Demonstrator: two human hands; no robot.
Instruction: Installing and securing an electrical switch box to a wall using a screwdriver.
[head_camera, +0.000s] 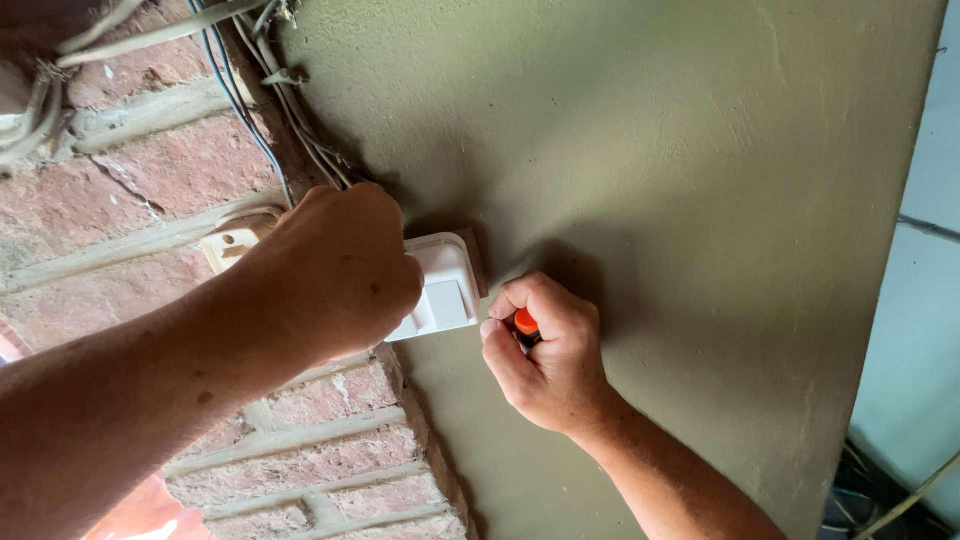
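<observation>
1. I see the left hand (335, 275) pressed over the left part of a white switch plate (445, 290). Its fingers are curled down onto the plate and cover about half of it; the fingertips are hidden, so I cannot tell how firmly they grip.
2. The white switch plate sits on the wall where the bare brickwork (120, 200) meets the green plastered wall (680, 200). Its right half shows, with a rocker visible.
3. The right hand (550, 355) is closed in a fist around a tool with an orange handle (526, 322). Only a small patch of the handle shows between thumb and forefinger; the tip is hidden, so I cannot tell the kind of tool.
4. The right hand lies just beside the plate's right edge, against the green plaster.
5. A bundle of cables (270, 110) runs down the seam from the top of the view toward the plate, passing behind the left hand.
6. A cream-coloured fitting (232, 243) shows at the left of the left hand, on the brick.
</observation>
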